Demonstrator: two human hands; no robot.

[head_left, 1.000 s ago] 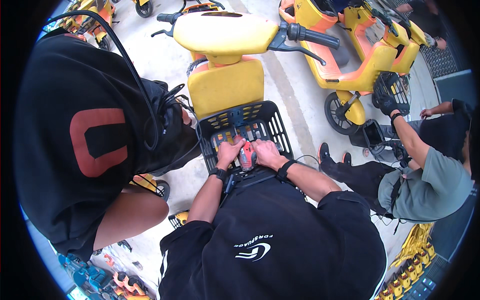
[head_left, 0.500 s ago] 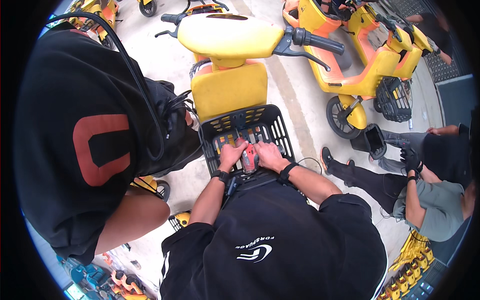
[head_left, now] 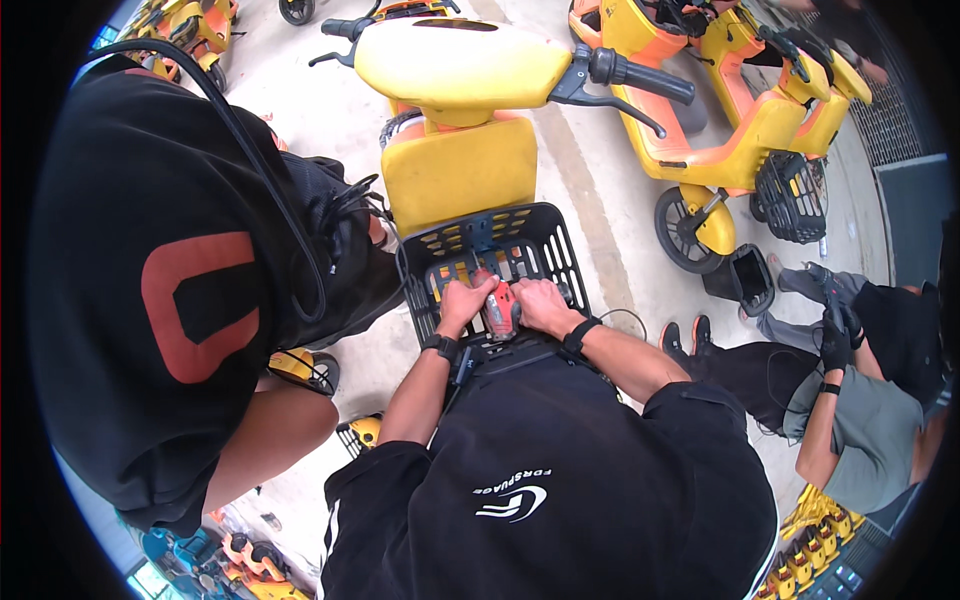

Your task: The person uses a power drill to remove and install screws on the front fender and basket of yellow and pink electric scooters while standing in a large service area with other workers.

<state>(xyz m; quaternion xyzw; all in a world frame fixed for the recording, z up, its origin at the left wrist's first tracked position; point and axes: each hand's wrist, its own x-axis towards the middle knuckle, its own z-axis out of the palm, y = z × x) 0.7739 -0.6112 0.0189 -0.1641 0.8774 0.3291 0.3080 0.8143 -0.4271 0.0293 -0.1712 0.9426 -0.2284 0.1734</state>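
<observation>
A red and grey power drill is inside the black basket at the front of a yellow scooter. My left hand closes on the drill from the left, thumb along its top. From the right, my right hand is curled against the drill, its fingers bent and its knuckles up; its fingertips are partly hidden. The tip of the drill points away from me toward the basket's far wall, and I cannot make out what it touches.
Close on my left stands a person in black with a dark cable. At the right, a person in a grey-green shirt crouches near a loose black basket. Another yellow scooter stands at the back right. The handlebar spans above the basket.
My hands and the drill stay nearly in place in the basket. At the right, the crouching person's gloved hands and feet have shifted. The view has moved slightly.
</observation>
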